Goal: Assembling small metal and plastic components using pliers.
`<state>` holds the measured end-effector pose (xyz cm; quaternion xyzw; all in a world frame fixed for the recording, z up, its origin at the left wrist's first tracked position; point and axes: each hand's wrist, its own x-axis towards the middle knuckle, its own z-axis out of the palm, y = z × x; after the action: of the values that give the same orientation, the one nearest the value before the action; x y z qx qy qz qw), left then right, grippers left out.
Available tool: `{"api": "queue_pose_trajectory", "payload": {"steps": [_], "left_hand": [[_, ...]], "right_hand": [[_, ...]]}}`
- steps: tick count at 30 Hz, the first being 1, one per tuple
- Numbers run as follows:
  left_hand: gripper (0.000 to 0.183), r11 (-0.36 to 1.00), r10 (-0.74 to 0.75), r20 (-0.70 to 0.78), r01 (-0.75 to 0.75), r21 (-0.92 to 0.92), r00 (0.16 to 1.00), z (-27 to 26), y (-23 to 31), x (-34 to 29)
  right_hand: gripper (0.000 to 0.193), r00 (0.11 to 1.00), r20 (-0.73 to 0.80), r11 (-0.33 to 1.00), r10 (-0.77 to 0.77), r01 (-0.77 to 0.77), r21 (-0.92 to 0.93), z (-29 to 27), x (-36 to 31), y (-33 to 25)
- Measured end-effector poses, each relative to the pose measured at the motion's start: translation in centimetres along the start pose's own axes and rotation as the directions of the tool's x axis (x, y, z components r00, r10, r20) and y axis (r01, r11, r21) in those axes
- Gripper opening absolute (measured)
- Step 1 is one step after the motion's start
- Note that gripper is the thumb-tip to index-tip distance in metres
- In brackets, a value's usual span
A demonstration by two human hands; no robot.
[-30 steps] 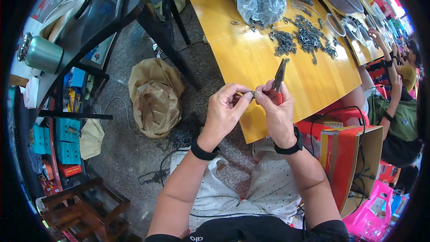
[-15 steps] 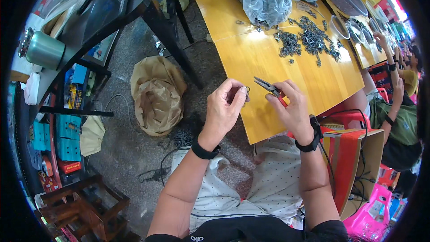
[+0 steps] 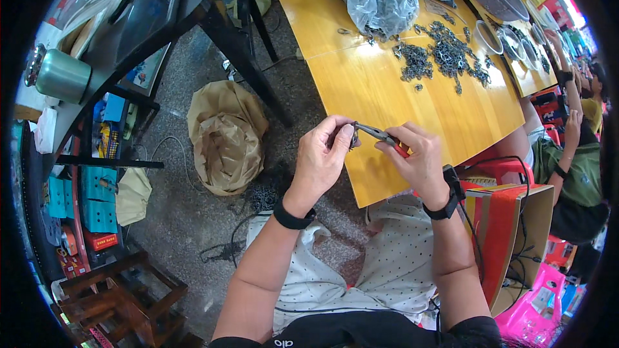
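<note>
At the left, the left hand [image 3: 322, 156] is held with its back turned up and its thumb and bent fingers pinched around a small metal piece [image 3: 354, 130]. The piece's exposed end is left showing just past the thumb tip, on the side facing the other hand; its long axis cannot be made out, since most of it is hidden. Against or just beside that end, the nose of the pliers [image 3: 380, 135] is placed, pointed leftward and slightly away from the body; whether the piece is nipped between the jaws cannot be told. The pliers are gripped near their red handles by the right hand [image 3: 419, 153], by which the piece is reached only through the tool. Beyond, on the table [image 3: 438, 116], a pile of metal clips [image 3: 449, 53] is spread.
</note>
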<state>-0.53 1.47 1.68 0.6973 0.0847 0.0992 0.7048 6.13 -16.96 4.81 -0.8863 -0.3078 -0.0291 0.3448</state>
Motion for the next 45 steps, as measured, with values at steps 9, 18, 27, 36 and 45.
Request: {"api": "queue_pose_trajectory", "payload": {"steps": [9, 18, 27, 36, 45], "left_hand": [[0.014, 0.927, -0.179, 0.092, 0.199, -0.319, 0.98, -0.8, -0.2, 0.0], [0.011, 0.872, -0.19, 0.21, 0.263, -0.414, 0.959, -1.7, -0.1, -0.1], [0.012, 0.896, -0.179, 0.349, 0.299, -0.328, 0.92, -2.1, 1.2, -0.5], [0.013, 0.931, -0.136, 0.342, 0.238, -0.277, 0.93, -2.1, 1.2, -0.5], [0.019, 0.996, -0.059, 0.211, 0.072, -0.054, 0.976, -1.7, 0.8, -0.1]], "right_hand": [[0.021, 1.0, -0.014, 0.998, 0.002, -0.001, 0.059, 0.9, -0.3, -0.5], [0.021, 0.951, -0.102, 0.954, -0.293, 0.284, -0.097, 0.6, 0.2, 0.0], [0.028, 0.8, -0.103, 0.771, -0.591, 0.522, -0.366, -1.7, 0.9, 0.6], [0.029, 0.815, -0.098, 0.787, -0.572, 0.51, -0.347, -1.5, 0.9, 0.9], [0.025, 0.891, -0.034, 0.876, -0.452, 0.436, -0.208, -1.5, 1.1, 2.0]]}}
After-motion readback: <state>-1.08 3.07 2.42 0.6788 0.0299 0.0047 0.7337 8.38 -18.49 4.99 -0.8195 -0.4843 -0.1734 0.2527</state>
